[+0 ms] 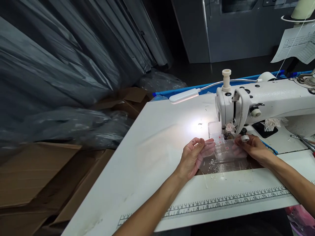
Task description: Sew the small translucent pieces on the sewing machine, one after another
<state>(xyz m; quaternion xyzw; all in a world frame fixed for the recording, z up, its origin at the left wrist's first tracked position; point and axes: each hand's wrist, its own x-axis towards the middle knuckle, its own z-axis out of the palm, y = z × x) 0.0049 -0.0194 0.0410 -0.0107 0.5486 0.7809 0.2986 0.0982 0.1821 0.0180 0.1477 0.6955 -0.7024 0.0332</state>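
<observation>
A see-through, thin sheet with small red-pink marks (227, 154) lies in front of the needle area of a white sewing machine (273, 98). Whether it is sheer cloth or plastic film, I cannot tell. My left hand (193, 155) pinches its left edge, thumb against fingers, palm partly up. On the other side, my right hand (254, 149) grips the sheet close to the presser foot; the sheet veils some of its fingertips. A pale pink ruffled piece (229, 127) sits by the needle bar. Beneath the sheet, the dark machine plate carries loose white bits.
A lamp (184, 96) lights the white table (152, 157), whose front edge bears a printed ruler (226, 203). Scissors (305, 142) and white netting (272, 124) lie right. Cardboard boxes (39, 170) and plastic bags stand left. A thread cone (302, 9) rises at back right.
</observation>
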